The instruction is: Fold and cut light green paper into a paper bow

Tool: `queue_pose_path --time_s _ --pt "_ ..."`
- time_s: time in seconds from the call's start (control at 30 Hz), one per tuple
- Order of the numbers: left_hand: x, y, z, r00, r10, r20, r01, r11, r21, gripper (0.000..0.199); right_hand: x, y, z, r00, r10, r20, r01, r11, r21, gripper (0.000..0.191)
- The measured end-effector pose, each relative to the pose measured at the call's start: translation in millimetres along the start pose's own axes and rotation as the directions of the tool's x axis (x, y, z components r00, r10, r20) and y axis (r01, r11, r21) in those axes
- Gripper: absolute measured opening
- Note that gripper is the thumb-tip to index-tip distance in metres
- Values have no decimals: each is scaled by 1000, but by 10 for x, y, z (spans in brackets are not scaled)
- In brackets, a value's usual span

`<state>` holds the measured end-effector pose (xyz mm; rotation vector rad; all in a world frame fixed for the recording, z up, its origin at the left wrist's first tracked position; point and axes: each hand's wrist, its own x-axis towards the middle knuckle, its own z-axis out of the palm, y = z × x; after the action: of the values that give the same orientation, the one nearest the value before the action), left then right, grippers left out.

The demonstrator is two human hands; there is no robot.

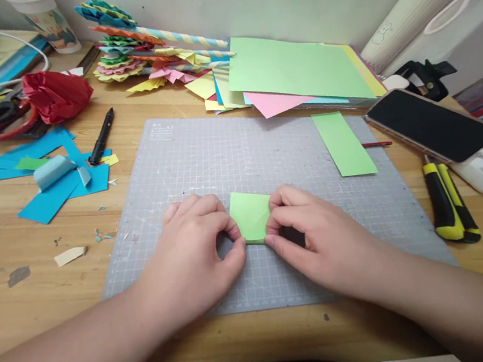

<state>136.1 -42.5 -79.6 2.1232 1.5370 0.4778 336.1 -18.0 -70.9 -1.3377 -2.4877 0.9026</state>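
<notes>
A small green sheet of paper lies on the grey cutting mat, its near edge turned up in a narrow fold. My left hand pinches the left end of that folded edge between thumb and forefinger. At the opposite end, my right hand grips the same edge in a pinch, with its other fingers curled by the paper's right side. A longer green paper strip rests on the mat beyond my right hand.
Blue paper scraps, a black pen and scissors lie to the left. Paper flowers on striped straws and stacked coloured sheets sit along the wall. To the right are a phone and a yellow-black cutter.
</notes>
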Motion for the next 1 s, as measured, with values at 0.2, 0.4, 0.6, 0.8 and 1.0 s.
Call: queue_pose_path --time_s 0.2,0.4,0.6,0.8,1.0 --pt "1 -1 27 999 29 -14 -29 999 -16 13 18 10 -29 999 -14 29 13 999 32 10" --pt "100 55 -28 999 -15 49 15 1000 10 13 9 29 -13 1000 -14 0 14 997 72 13" --pt "209 53 -74 991 -35 128 38 999 -20 17 35 15 31 999 -37 8 37 999 -35 19" --pt "246 30 -75 990 -72 118 71 997 14 14 57 -9 20 997 -68 33 71 991 -112 18" --pt "224 -50 -133 988 -18 154 26 998 -51 17 65 -19 16 997 -70 35 74 989 -130 19"
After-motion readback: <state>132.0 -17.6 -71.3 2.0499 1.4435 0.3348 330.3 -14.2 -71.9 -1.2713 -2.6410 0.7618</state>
